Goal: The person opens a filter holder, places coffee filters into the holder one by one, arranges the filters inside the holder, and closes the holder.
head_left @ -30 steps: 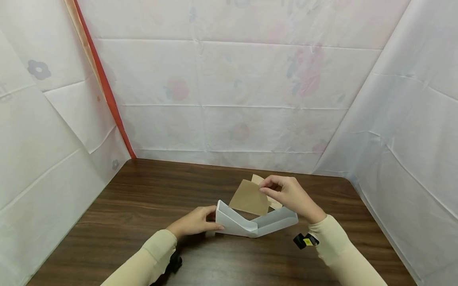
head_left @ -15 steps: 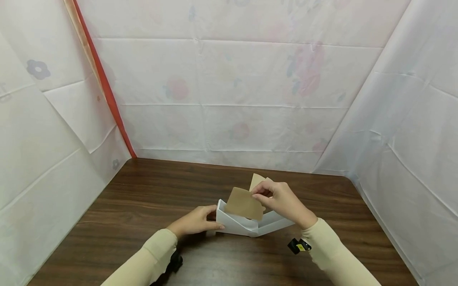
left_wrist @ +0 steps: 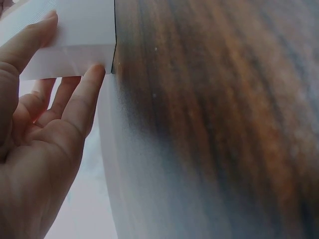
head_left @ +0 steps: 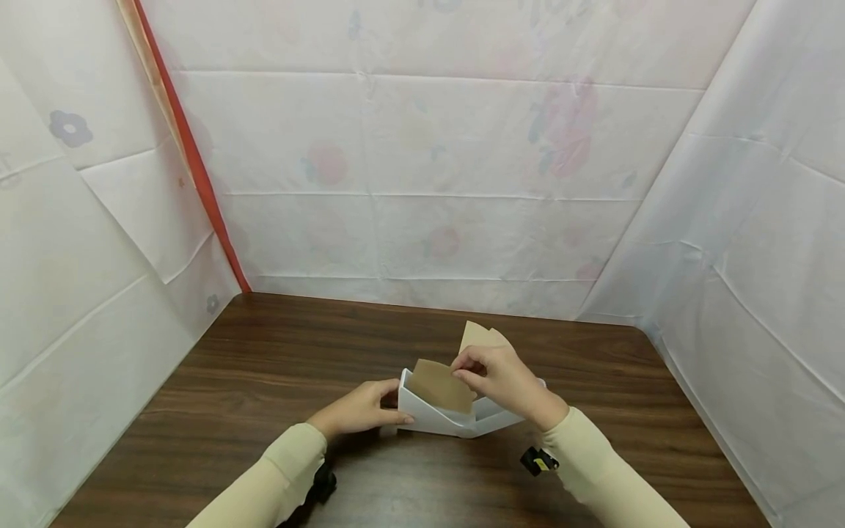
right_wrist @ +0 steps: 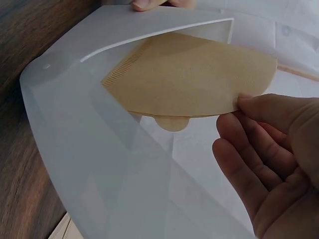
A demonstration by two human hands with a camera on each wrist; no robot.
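A brown paper coffee filter [head_left: 439,385] with a crimped edge stands tilted in the left part of a white plastic holder [head_left: 425,416] with a hinged lid. My right hand [head_left: 505,378] pinches the filter's upper right edge between thumb and index finger. Its other fingers hang loosely bent, as the right wrist view shows. At the holder's left end my left hand [head_left: 359,409] grips it, thumb on the front wall [left_wrist: 75,30] and fingers round the end. The holder's lid [right_wrist: 99,149] is swung out to the right, partly behind my right hand.
More paper filters [head_left: 477,336] lie on the brown wooden table [head_left: 310,345] behind the holder, partly covered by my right hand. White patterned sheets [head_left: 422,176] hang at the back and sides. A red strip [head_left: 205,191] runs down the left back corner.
My right hand has moved left and down, bringing the filter from above the holder into its left part. My left hand and the holder have stayed in place.
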